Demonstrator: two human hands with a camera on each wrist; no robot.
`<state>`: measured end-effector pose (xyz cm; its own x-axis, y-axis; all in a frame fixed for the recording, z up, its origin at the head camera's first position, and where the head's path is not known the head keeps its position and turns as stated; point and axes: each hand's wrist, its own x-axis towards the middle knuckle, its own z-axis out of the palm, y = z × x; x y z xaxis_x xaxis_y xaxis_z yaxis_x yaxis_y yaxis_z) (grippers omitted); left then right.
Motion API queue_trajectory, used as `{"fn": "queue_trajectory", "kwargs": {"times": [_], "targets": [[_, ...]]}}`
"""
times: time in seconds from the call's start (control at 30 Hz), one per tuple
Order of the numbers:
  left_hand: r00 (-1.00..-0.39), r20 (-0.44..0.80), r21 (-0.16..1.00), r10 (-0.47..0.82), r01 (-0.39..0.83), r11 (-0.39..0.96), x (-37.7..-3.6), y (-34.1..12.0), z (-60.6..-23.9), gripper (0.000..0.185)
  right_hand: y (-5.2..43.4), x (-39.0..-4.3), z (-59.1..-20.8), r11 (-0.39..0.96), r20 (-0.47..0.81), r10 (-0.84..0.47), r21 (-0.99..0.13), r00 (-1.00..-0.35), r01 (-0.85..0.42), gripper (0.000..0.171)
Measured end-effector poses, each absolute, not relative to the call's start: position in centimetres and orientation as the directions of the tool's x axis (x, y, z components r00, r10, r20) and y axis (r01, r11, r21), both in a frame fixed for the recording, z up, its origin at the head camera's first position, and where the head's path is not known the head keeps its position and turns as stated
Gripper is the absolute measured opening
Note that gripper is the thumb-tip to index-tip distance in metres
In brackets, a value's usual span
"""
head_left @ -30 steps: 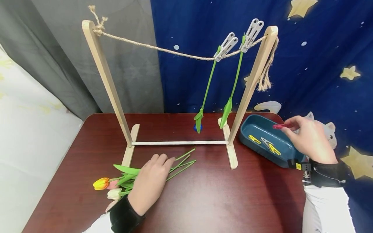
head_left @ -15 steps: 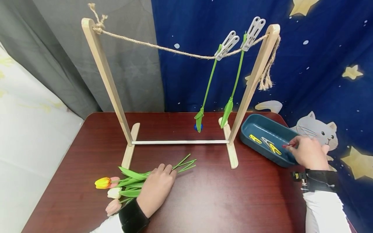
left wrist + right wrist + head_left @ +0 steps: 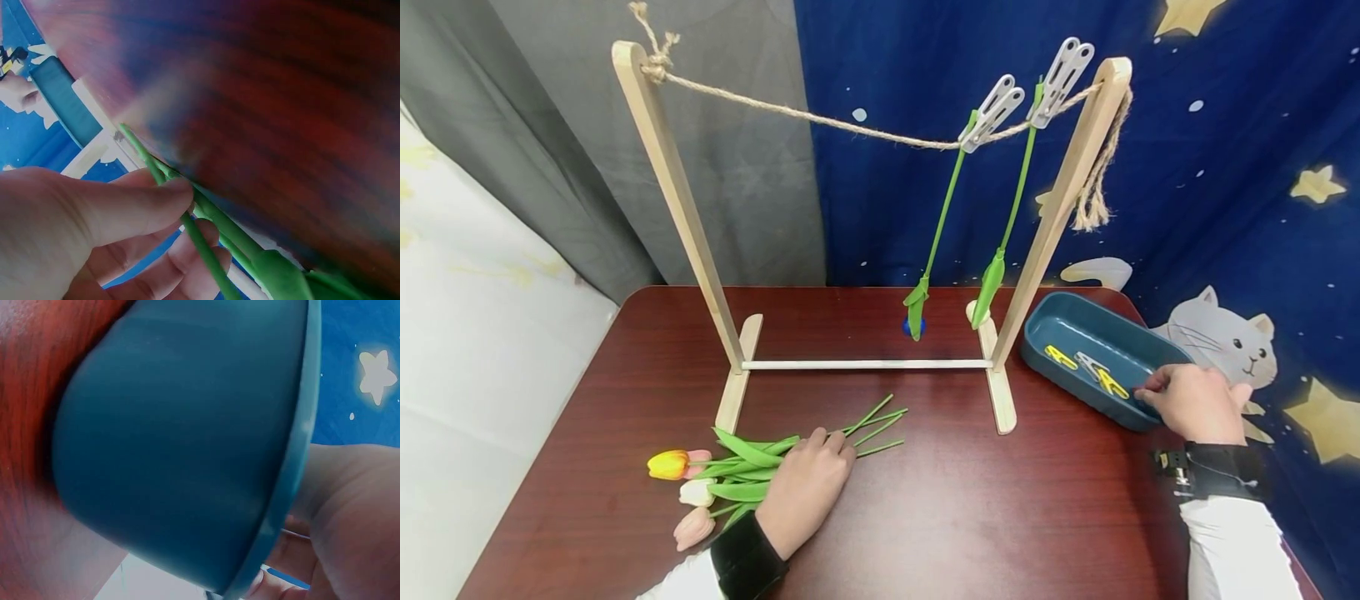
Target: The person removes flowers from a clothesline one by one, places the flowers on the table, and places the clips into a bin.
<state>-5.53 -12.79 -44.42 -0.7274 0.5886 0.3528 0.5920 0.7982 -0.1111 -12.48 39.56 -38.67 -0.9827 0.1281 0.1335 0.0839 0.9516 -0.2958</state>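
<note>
Head view: left hand [image 3: 805, 483] grips green artificial tulip stems [image 3: 872, 421] before the wooden rack [image 3: 865, 364]; right hand [image 3: 1191, 404], grip unclear, reaches into the blue plastic tray [image 3: 1060, 321] right of the rack.

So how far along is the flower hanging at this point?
Two green stems already hang from the rope, each under a grey clothespin. In hand: the left hand pinches a stem of the tulips on the table; the right hand reaches into the blue tray of pegs. The lying tulips remain unhung.
</note>
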Motion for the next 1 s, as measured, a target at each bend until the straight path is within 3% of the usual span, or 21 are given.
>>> {"fn": "queue_trajectory", "kwargs": {"times": [0.47,0.67,1.0], "targets": [[-0.722,0.37,-0.103,0.585,0.594,0.798,-5.5,-13.1,-44.0,0.008,39.3,-12.1,-38.5,0.954,0.119,0.137,-0.283,-0.983,0.099,0.015],[-0.714,0.386,-0.089,0.584,0.601,0.794,-5.5,-13.1,-43.3,0.013,38.6,-11.9,-37.6,0.957,0.126,0.135,-0.274,-0.983,0.096,0.03],[-0.73,0.406,-0.027,0.55,0.592,0.805,-6.0,-12.9,-41.5,0.026,35.0,-11.0,-33.7,0.938,0.226,0.006,-0.338,-0.974,-0.073,0.041]]}}
